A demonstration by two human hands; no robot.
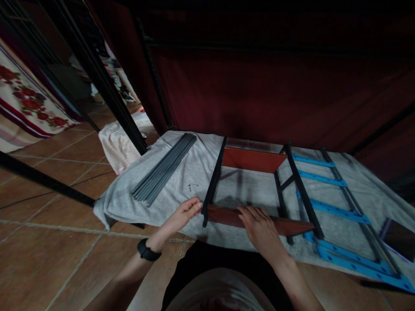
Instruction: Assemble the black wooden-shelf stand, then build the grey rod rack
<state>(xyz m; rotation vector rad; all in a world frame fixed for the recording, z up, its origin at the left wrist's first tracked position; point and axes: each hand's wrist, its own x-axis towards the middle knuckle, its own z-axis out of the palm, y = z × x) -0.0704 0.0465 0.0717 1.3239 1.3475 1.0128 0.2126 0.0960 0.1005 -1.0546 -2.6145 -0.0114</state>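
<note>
A half-built frame lies on a grey cloth [181, 177]: two black metal side rails [213, 181] joined by a far red-brown panel [253, 159] and a near red-brown panel [292, 225]. My right hand [259, 229] rests flat on top of the near panel, fingers spread over its edge. At the near end of the left rail my left hand [184, 212] has its fingertips on the rail; whether it grips anything small there is hidden. A black watch sits on my left wrist.
A bundle of several grey metal bars [165, 168] lies left on the cloth, a small screw [192, 185] beside it. Blue-and-black ladder-like frame [337, 211] lies to the right, a dark panel [400, 237] beyond. Black posts [106, 90], tile floor [48, 242], dark red curtain behind.
</note>
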